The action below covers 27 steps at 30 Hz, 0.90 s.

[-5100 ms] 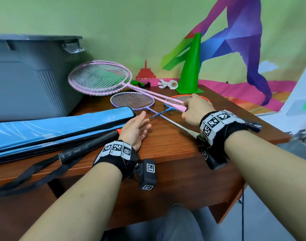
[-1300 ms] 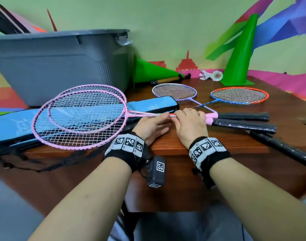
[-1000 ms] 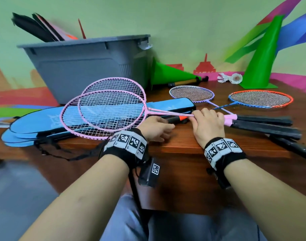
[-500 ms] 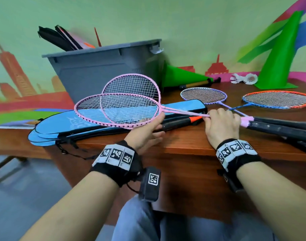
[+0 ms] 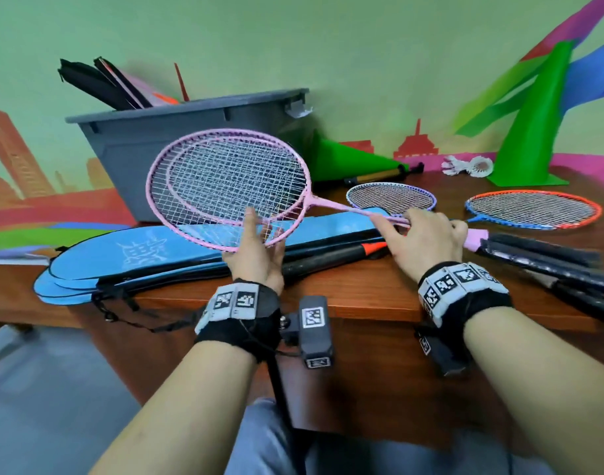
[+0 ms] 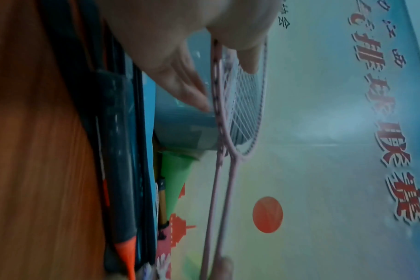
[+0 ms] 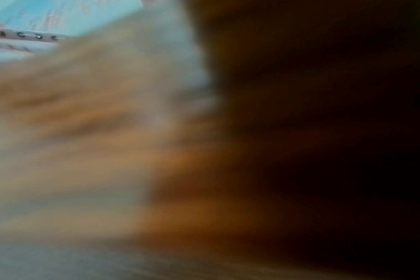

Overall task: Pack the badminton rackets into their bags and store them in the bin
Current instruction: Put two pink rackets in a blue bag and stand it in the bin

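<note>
Pink rackets [image 5: 225, 186] stacked, left hand [image 5: 256, 255] pinching the frames, right hand [image 5: 427, 238] clasping the shafts.

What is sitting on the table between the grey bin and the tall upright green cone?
In the head view, between the grey plastic bin and the upright green cone lie a second green cone on its side, a black-and-tan rod and white shuttlecocks.

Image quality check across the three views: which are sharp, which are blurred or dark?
Head view: evenly lit, mostly sharp; pink rackets and blue bag read clearly, wide-angle bending at the edges, slight blur on the black handles. Left wrist view: rotated, soft, but left hand on the racket frames is legible. Right wrist view: heavy blur, right half dark; right hand is only a smear.
</note>
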Available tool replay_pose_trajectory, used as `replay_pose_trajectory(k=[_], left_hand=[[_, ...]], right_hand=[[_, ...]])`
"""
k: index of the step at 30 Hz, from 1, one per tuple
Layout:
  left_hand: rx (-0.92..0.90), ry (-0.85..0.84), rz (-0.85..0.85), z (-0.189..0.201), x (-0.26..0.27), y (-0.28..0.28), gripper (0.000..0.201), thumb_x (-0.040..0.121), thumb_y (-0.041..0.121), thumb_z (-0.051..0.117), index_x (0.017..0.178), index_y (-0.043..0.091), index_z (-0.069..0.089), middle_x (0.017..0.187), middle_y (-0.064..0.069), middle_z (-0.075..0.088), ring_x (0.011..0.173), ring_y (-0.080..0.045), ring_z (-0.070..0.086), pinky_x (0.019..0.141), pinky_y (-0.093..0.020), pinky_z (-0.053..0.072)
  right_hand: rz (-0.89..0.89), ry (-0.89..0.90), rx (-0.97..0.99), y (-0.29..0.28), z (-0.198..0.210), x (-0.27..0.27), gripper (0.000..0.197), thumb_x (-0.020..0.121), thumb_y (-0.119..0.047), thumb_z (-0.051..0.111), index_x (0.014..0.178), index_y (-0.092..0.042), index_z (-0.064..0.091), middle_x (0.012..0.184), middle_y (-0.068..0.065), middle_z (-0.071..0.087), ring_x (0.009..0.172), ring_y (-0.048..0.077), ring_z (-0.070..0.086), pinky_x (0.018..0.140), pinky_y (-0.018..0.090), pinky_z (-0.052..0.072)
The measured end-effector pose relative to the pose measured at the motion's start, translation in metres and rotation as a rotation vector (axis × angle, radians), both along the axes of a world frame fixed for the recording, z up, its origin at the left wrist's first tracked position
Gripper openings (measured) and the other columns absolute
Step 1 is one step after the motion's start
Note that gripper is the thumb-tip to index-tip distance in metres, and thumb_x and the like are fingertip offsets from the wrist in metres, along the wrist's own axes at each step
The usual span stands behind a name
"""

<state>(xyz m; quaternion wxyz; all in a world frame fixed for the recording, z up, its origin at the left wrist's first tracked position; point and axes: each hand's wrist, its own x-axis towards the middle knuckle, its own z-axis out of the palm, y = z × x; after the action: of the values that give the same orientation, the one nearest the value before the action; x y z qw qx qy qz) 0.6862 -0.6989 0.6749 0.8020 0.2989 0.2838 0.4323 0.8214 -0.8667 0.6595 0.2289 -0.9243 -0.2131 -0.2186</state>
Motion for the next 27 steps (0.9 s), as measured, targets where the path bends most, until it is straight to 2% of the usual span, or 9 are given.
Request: replay_pose_trajectory(k=[2, 5, 9, 12, 14, 18, 20, 24, 27], left_hand=[[-0.012, -0.057, -0.14, 0.006, -0.006, 0.008, 0.022, 0.089, 0.038, 0.062, 0.099, 0.018, 0.059, 0.11, -0.002, 0.057, 0.079, -0.015, 0.06, 0.059, -0.024, 0.051], [-0.004, -0.034, -0.167, 0.005, -0.008, 0.013, 0.032, 0.093, 0.034, 0.057, 0.117, 0.014, 0.059, 0.119, 0.0, 0.058, 0.092, -0.016, 0.06, 0.068, -0.026, 0.05], [0.002, -0.006, -0.103, 0.008, -0.004, 0.004, 0.024, 0.093, 0.031, 0.058, 0.104, 0.01, 0.062, 0.096, 0.0, 0.063, 0.083, -0.017, 0.062, 0.065, -0.028, 0.052], [-0.006, 0.005, -0.098, 0.008, 0.0, -0.001, 0.032, 0.091, 0.035, 0.06, 0.111, 0.01, 0.06, 0.108, -0.004, 0.065, 0.085, -0.021, 0.063, 0.067, -0.03, 0.054], [-0.006, -0.038, -0.119, 0.01, -0.002, 0.001, 0.029, 0.092, 0.031, 0.059, 0.11, 0.008, 0.059, 0.11, -0.009, 0.066, 0.087, -0.023, 0.065, 0.068, -0.033, 0.056], [-0.019, -0.115, -0.203, 0.024, -0.011, 0.01, 0.01, 0.094, 0.015, 0.054, 0.098, 0.007, 0.059, 0.099, -0.011, 0.066, 0.09, -0.03, 0.066, 0.086, -0.042, 0.054], [-0.007, -0.124, -0.193, 0.028, -0.012, 0.013, 0.01, 0.095, 0.01, 0.052, 0.097, 0.004, 0.06, 0.094, -0.009, 0.066, 0.09, -0.03, 0.066, 0.086, -0.045, 0.054], [0.001, -0.158, -0.205, 0.028, -0.005, 0.009, 0.013, 0.095, 0.012, 0.053, 0.092, 0.003, 0.061, 0.075, -0.007, 0.073, 0.081, -0.026, 0.068, 0.08, -0.042, 0.057], [0.171, -0.077, -0.321, 0.032, -0.005, 0.018, 0.012, 0.095, 0.025, 0.054, 0.095, 0.015, 0.062, 0.091, -0.002, 0.071, 0.094, -0.023, 0.065, 0.088, -0.037, 0.053]], right_hand=[[-0.003, 0.029, -0.049, -0.002, 0.004, 0.003, 0.065, 0.081, -0.079, 0.024, 0.064, -0.019, 0.046, 0.064, -0.002, 0.047, 0.075, 0.025, 0.046, 0.086, 0.043, 0.031], [0.001, 0.091, -0.154, 0.0, 0.009, 0.004, 0.068, 0.084, -0.076, 0.017, 0.073, -0.018, 0.052, 0.072, 0.003, 0.056, 0.086, 0.027, 0.054, 0.092, 0.044, 0.029], [0.1, 0.103, -0.196, 0.023, 0.013, -0.005, 0.063, 0.09, -0.067, 0.019, 0.093, -0.017, 0.057, 0.099, 0.01, 0.067, 0.104, 0.029, 0.057, 0.102, 0.045, 0.027], [0.177, 0.117, -0.204, 0.044, 0.018, -0.014, 0.062, 0.092, -0.065, 0.021, 0.103, -0.016, 0.057, 0.111, 0.011, 0.065, 0.108, 0.031, 0.057, 0.094, 0.044, 0.035], [0.194, 0.122, -0.184, 0.052, 0.024, -0.016, 0.06, 0.092, -0.064, 0.022, 0.101, -0.016, 0.058, 0.11, 0.011, 0.065, 0.108, 0.03, 0.057, 0.093, 0.043, 0.035], [0.168, 0.059, -0.191, 0.053, 0.028, -0.011, 0.049, 0.094, -0.061, 0.024, 0.086, -0.02, 0.05, 0.102, 0.009, 0.067, 0.099, 0.028, 0.058, 0.09, 0.042, 0.033], [0.18, 0.065, -0.183, 0.055, 0.035, -0.012, 0.05, 0.094, -0.06, 0.024, 0.085, -0.018, 0.049, 0.1, 0.009, 0.066, 0.097, 0.028, 0.058, 0.089, 0.042, 0.034], [0.254, 0.108, -0.129, 0.071, 0.044, -0.009, 0.056, 0.098, -0.052, 0.02, 0.101, -0.013, 0.061, 0.107, 0.014, 0.065, 0.101, 0.033, 0.058, 0.087, 0.041, 0.042], [0.186, 0.048, -0.065, 0.076, 0.047, -0.001, 0.063, 0.098, -0.053, 0.019, 0.102, -0.012, 0.066, 0.105, 0.016, 0.067, 0.099, 0.034, 0.06, 0.083, 0.04, 0.044]])
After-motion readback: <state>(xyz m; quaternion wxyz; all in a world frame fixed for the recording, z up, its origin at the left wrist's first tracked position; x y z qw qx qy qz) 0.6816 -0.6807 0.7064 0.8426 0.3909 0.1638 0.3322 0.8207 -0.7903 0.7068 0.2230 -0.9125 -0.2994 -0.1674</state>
